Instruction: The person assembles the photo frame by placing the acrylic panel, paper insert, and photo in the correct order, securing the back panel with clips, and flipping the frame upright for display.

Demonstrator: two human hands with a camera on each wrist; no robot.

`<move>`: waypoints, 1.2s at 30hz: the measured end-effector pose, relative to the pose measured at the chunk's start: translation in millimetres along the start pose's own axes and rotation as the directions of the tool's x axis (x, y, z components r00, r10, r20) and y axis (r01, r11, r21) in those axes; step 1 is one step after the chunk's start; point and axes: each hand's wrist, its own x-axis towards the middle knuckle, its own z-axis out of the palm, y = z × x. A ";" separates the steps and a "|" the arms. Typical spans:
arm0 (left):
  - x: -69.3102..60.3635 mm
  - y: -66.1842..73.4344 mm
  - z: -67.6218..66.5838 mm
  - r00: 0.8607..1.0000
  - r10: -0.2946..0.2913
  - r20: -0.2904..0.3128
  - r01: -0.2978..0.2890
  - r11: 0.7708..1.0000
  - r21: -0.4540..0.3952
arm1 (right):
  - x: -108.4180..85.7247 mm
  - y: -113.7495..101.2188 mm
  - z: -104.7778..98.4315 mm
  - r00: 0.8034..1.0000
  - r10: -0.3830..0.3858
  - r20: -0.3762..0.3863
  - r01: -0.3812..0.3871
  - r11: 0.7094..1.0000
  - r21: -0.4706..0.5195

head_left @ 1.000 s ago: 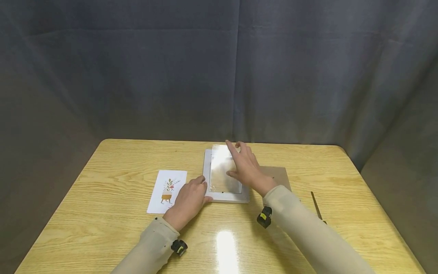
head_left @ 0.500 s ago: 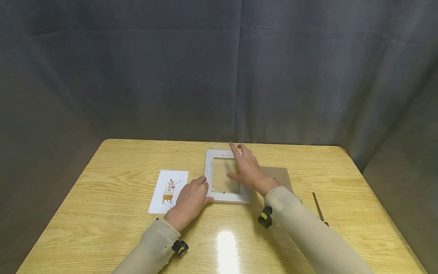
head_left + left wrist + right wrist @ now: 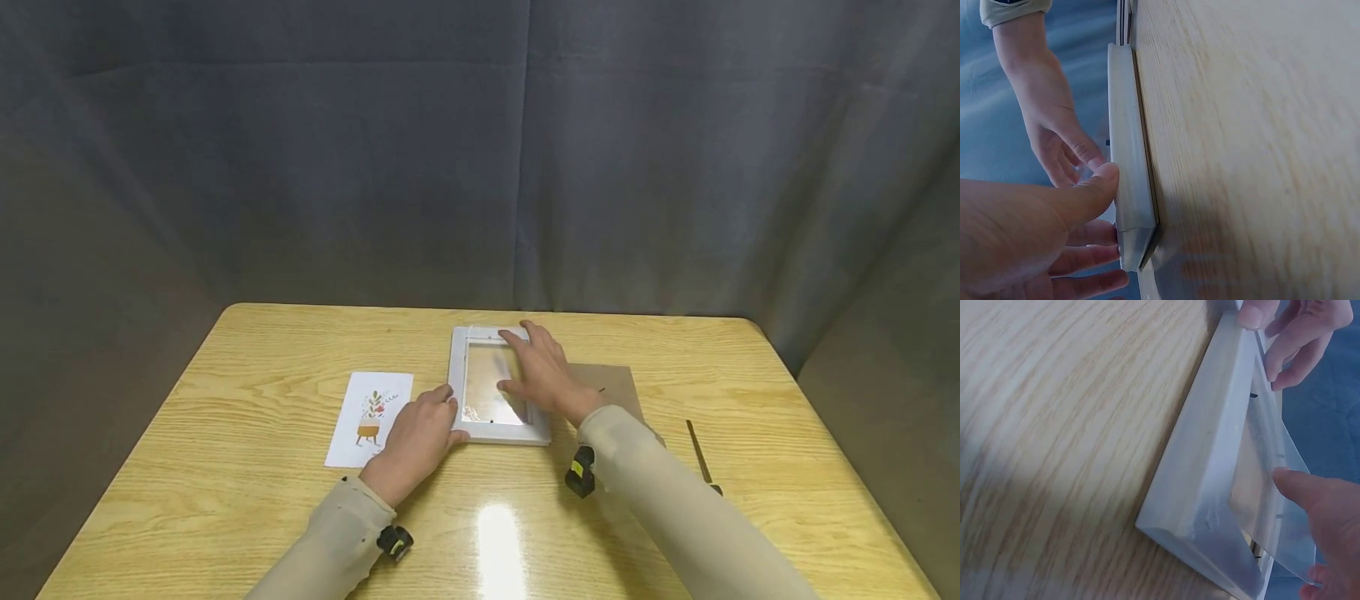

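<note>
A white frame [image 3: 501,433] lies flat on the table. Around its lower left corner my left hand [image 3: 416,437] grips the edges, the thumb at the near side, as the left wrist view also shows of the hand [image 3: 1029,231] and the frame [image 3: 1130,144]. My right hand [image 3: 551,371] is over the frame's right side, holding a clear sheet [image 3: 487,387] between thumb and fingers. In the right wrist view the sheet [image 3: 1296,540] sits tilted at the frame opening, one side raised, with the right thumb [image 3: 1300,487] against it.
Left of the frame lies a white card [image 3: 348,429] with a plant drawing. A brown board [image 3: 611,383] is to the right, partly behind my right forearm. Farther right lies a thin dark strip [image 3: 699,450]. A dark curtain [image 3: 375,167] hangs behind the table [image 3: 225,433].
The clear sheet has moved toward me and lower over the frame; its far edge no longer sticks out well past the frame. My right fingers came down with it. My left hand is nearly unmoved.
</note>
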 end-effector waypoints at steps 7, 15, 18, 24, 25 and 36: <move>-0.4 0.3 0.6 1.000 0.008 -0.002 -0.008 1.000 -0.013 | -0.6 3.0 2.1 0.999 -0.011 0.034 0.011 1.000 0.006; 0.1 0.9 0.3 1.000 0.008 0.011 -0.008 1.000 -0.003 | 0.9 6.3 5.2 0.994 0.018 0.107 -0.019 1.000 0.008; 0.0 0.9 0.7 1.000 0.005 0.012 -0.005 1.000 -0.006 | 1.0 6.8 5.1 0.992 0.021 0.124 -0.020 1.000 -0.012; -0.7 1.6 -0.5 1.000 0.001 0.020 -0.001 1.000 -0.009 | 1.2 7.6 6.4 0.989 0.025 0.146 -0.024 1.000 -0.015; -0.8 1.5 -0.4 1.000 -0.001 0.022 0.001 1.000 -0.009 | 1.0 7.9 7.1 0.988 0.024 0.150 -0.022 1.000 -0.012; -0.7 1.6 0.9 1.000 -0.013 0.022 0.013 1.000 -0.007 | -2.1 10.2 14.3 0.985 0.009 0.172 -0.007 1.000 -0.009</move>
